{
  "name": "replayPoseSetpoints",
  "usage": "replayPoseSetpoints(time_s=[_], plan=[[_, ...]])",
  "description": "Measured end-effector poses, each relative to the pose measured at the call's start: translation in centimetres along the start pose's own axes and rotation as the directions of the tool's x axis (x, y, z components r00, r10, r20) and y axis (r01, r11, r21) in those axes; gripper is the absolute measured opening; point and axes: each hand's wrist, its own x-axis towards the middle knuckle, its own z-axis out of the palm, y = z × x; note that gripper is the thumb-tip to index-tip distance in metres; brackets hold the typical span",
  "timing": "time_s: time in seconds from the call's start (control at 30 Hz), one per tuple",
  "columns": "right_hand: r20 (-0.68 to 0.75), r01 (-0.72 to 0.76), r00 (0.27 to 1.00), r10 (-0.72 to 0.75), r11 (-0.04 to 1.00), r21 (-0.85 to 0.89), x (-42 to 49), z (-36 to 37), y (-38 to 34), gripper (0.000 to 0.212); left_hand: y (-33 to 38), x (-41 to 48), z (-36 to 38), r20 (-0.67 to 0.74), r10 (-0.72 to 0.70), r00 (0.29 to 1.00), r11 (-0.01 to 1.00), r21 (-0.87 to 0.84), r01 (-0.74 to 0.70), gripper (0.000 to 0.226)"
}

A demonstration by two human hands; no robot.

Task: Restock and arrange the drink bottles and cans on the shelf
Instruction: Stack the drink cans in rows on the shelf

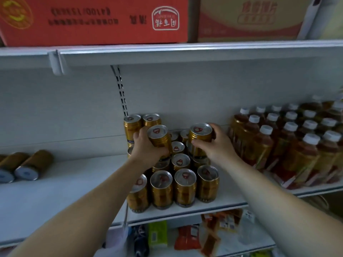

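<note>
Several gold cans with silver tops stand in rows on the white middle shelf. My left hand grips one gold can, tilted, above the second layer of the stack. My right hand holds another gold can upright over the right rear of the group. Two stacked cans stand at the back by the wall. Brown tea bottles with white caps fill the shelf to the right.
Two gold cans lie on their sides at the far left of the shelf. A red carton and a tan carton sit on the upper shelf. Packets lie on the shelf below.
</note>
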Motion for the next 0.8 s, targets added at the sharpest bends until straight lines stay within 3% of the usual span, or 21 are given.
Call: replayPoseSetpoints(time_s=[0.23,0.33,0.5,0.8], plan=[[-0.044,-0.019,0.999,0.021,0.999,0.042,5.2,0.9,1.9,0.055,-0.3,3.6,2.3,0.021,0.203,0.979,0.963,0.176,-0.204,0.089],[-0.013,-0.017,1.0,0.018,0.999,0.033,7.2,1.0,2.9,0.051,-0.4,4.2,3.5,-0.016,0.237,0.971,0.944,0.241,-0.227,0.093],[0.062,0.001,0.998,-0.002,1.0,0.012,10.3,1.2,4.3,0.049,-0.9,4.9,5.0,-0.159,0.397,0.904,0.795,0.551,-0.252,0.094],[0.14,0.067,0.987,-0.076,0.996,0.064,13.0,2.4,5.5,0.045,-1.7,7.1,6.2,-0.137,0.341,0.93,0.766,0.613,-0.191,0.088]])
